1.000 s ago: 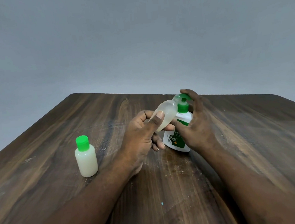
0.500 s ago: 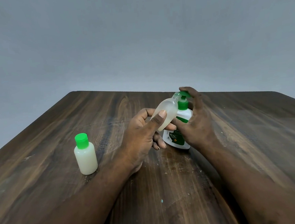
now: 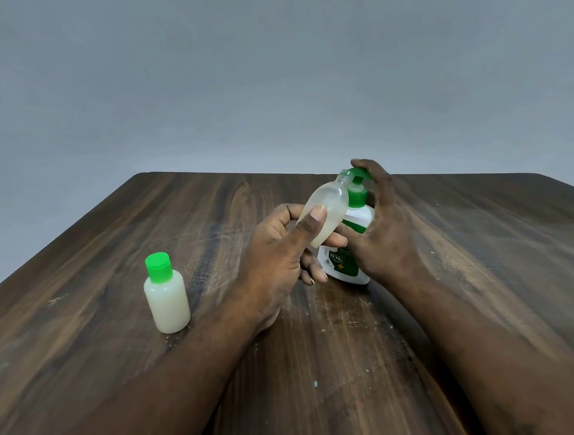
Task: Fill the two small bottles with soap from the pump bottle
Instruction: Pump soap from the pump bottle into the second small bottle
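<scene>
At left the capped bottle (image 3: 166,295) stands upright on the table (image 3: 83,353), full of pale soap. Our left hand (image 3: 274,252) grips the open bottle (image 3: 326,210), tilted, mouth at the nozzle of the pump bottle (image 3: 342,264). Our right hand (image 3: 382,230) curls round it, fingers over the pump head.

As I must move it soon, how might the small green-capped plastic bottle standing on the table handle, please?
The small translucent green-capped bottle looks full of whitish soap, so probably heavy for its size. Upright and narrow-based, it may tip if pushed high.
</scene>
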